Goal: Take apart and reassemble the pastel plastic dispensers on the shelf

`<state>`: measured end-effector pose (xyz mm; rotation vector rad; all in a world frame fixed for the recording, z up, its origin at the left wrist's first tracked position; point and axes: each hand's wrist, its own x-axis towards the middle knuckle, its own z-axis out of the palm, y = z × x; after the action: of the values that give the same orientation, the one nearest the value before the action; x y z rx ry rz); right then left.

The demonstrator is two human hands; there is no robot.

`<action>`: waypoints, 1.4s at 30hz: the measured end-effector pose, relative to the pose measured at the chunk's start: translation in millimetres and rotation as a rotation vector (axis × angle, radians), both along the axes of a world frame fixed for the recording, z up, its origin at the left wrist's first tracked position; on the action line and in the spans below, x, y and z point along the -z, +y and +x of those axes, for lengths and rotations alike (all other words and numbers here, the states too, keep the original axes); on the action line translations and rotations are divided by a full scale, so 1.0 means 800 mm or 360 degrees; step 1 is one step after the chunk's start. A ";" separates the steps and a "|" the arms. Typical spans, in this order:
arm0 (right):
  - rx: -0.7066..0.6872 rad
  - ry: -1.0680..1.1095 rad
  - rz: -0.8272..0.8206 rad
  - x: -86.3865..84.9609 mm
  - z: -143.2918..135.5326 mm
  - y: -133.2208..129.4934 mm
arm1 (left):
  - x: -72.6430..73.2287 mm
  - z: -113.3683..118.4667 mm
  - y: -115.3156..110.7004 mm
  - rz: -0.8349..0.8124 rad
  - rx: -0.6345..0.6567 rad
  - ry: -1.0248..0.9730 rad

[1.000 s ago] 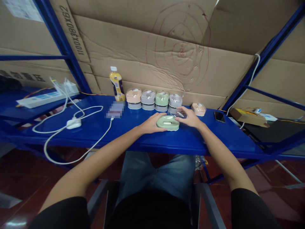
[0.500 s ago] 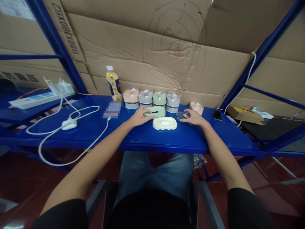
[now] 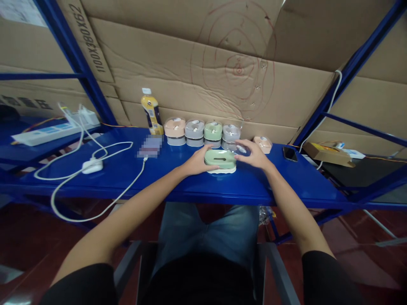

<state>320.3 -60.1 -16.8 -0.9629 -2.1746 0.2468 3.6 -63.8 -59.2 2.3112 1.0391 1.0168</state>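
My left hand (image 3: 197, 162) grips the left end of a green oval piece (image 3: 219, 159) with a slot in its top. The green piece sits over a cream oval base (image 3: 222, 171), whose front edge shows below it. On the right, my right hand (image 3: 254, 156) holds a clear lid (image 3: 233, 147), tilted, by the right end of the green piece. Behind them stand stacked round-cornered boxes with clear lids: a pink one (image 3: 175, 127), a green one (image 3: 213, 131) and grey ones (image 3: 194, 129).
A yellow bottle (image 3: 151, 112) stands left of the boxes, near a white cable (image 3: 133, 180) and a blurred-out device. A small pink box (image 3: 263, 144) and a black phone (image 3: 289, 153) lie to the right. The blue table's front edge (image 3: 219, 197) is close to my legs.
My left hand has moved right and forward with the green piece, now over the cream base. My right hand has lifted the clear lid off the table and brought it left.
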 end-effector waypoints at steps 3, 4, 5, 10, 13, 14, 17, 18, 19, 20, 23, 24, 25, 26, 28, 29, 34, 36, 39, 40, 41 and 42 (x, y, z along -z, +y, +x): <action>-0.0125 -0.0199 0.0023 -0.002 -0.040 -0.007 | 0.006 0.007 0.000 -0.0029 0.0049 0.0008; -0.0148 -0.0253 0.0012 -0.002 -0.051 -0.008 | 0.007 0.007 0.001 -0.0041 0.0065 0.0001; -0.0166 -0.0298 -0.0005 -0.002 -0.060 -0.007 | 0.009 0.007 0.001 -0.0049 0.0083 -0.0005; -0.0211 -0.0410 -0.0056 0.001 -0.075 0.001 | 0.014 0.008 0.005 -0.0033 0.0114 0.0023; -0.0251 -0.0420 -0.0100 0.003 -0.073 0.006 | 0.018 0.010 0.007 0.0001 0.0114 0.0064; -0.0265 -0.0425 -0.0119 0.005 -0.073 0.006 | 0.019 0.010 0.008 0.0017 0.0119 0.0074; -0.0228 -0.0450 -0.0135 0.013 -0.075 0.003 | 0.020 0.008 0.009 0.0029 0.0138 0.0112; -0.0194 -0.0458 -0.0122 0.016 -0.075 -0.001 | 0.020 0.007 0.009 0.0021 0.0144 0.0131; -0.0166 -0.0466 -0.0101 0.019 -0.073 -0.007 | 0.020 0.005 0.009 0.0015 0.0147 0.0148; -0.0149 -0.0479 -0.0078 0.022 -0.070 -0.014 | 0.020 0.004 0.008 0.0012 0.0149 0.0161; -0.0116 -0.0568 -0.0036 0.027 -0.049 -0.045 | 0.020 0.000 0.008 0.0006 0.0152 0.0160; -0.0060 -0.0606 -0.0040 0.028 -0.038 -0.057 | 0.021 -0.001 0.009 0.0002 0.0141 0.0159; 0.0030 -0.0639 -0.0048 0.028 -0.026 -0.070 | 0.021 -0.001 0.009 0.0000 0.0120 0.0166; 0.0169 -0.0673 -0.0059 0.028 -0.013 -0.082 | 0.021 -0.002 0.009 0.0000 0.0095 0.0182; 0.0504 -0.0789 -0.0091 0.028 0.013 -0.103 | 0.021 -0.001 0.009 0.0011 0.0053 0.0231; 0.0644 -0.0855 -0.0110 0.027 0.025 -0.110 | 0.021 -0.001 0.009 0.0018 0.0044 0.0251; 0.0991 -0.1016 -0.0184 0.023 0.059 -0.096 | 0.019 0.001 0.008 0.0031 0.0032 0.0265; 0.1024 -0.0991 -0.0224 0.021 0.061 -0.070 | 0.019 0.001 0.007 0.0040 0.0032 0.0274; 0.1047 -0.0902 -0.0241 0.020 0.060 -0.024 | 0.020 0.001 0.008 0.0044 0.0037 0.0301; 0.1068 -0.0850 -0.0215 0.021 0.060 -0.011 | 0.020 0.001 0.008 0.0043 0.0038 0.0306; 0.1084 -0.0787 -0.0165 0.021 0.060 0.000 | 0.020 0.000 0.008 0.0042 0.0038 0.0305; 0.1101 -0.0711 -0.0100 0.021 0.060 0.009 | 0.020 0.000 0.009 0.0041 0.0037 0.0301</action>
<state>368.1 -52.6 -33.5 -1.8716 -2.0585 -0.2572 3.8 -56.6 -75.6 2.4724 1.0722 0.8196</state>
